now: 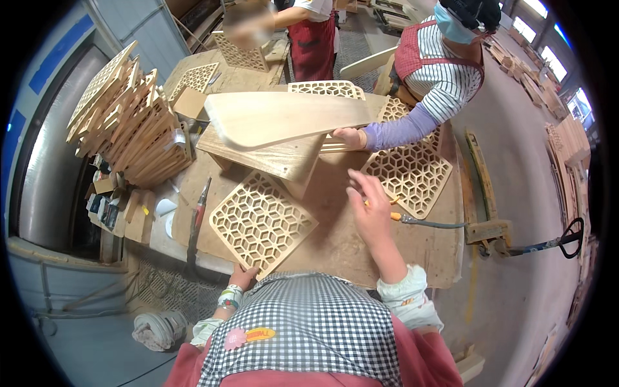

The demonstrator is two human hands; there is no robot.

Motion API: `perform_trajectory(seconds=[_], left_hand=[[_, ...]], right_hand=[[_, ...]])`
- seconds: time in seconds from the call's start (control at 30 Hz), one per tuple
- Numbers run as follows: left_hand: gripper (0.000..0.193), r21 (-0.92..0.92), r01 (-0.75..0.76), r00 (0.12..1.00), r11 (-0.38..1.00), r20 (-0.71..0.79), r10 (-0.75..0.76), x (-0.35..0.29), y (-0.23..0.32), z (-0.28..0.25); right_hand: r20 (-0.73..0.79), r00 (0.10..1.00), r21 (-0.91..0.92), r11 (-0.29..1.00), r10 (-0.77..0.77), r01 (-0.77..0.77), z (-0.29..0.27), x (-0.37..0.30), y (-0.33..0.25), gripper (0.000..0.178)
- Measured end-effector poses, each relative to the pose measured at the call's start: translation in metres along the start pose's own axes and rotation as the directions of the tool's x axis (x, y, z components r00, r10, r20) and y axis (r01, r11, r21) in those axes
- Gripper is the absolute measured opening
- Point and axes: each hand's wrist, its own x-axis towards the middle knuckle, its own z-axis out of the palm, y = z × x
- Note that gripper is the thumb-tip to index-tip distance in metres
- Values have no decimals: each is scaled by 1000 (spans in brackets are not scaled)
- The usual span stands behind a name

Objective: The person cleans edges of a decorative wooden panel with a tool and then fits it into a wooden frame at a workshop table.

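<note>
A pale wooden lattice panel (pixel 250 222) lies on the table in front of me, turned cornerwise. My left hand (pixel 244 276) grips its near corner at the table's front edge. Over the tabletop right of that panel is my right hand (pixel 369 206), fingers apart and nothing held in them. Just beside it lies an orange-and-black hand tool (pixel 407 219) with a dark hose running to the right. A second lattice panel (pixel 412 169) lies beyond that tool. A smooth pale board (pixel 284 116) rests above a wooden block-like piece (pixel 264 158), and a co-worker's hand (pixel 350 137) touches its right end.
A tall leaning stack of wooden panels (pixel 129 122) stands at the left. A red-handled tool (pixel 200 216) lies near the table's left edge. Two co-workers stand across the table; one is by an upright lattice panel (pixel 242 53). A pallet jack (pixel 490 232) stands at the right.
</note>
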Motion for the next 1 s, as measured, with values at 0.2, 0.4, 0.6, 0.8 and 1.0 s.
perform_trajectory(seconds=[0.2,0.4,0.6,0.8,1.0], left_hand=[[51,-145,63,997,987,-38,-69,-23,36,5],[51,-140,92,991,986,-86,-105,-32,49,9],[53,-255,105,989,961,-76,-128,-30,40,9],[51,-244,149,982,958,-75,-172,-23,53,15],[58,-214,70,988,974,-121,-97,-25,36,13]], right_hand=[[188,982,-143,989,-9,37,26,48,0,65],[461,882,-315,947,97,60,47,53,22,80],[394,892,-504,864,221,9,45,62,41,75],[594,753,38,945,-283,325,43,-24,75,22],[755,631,-41,973,180,-228,34,-92,98,31]])
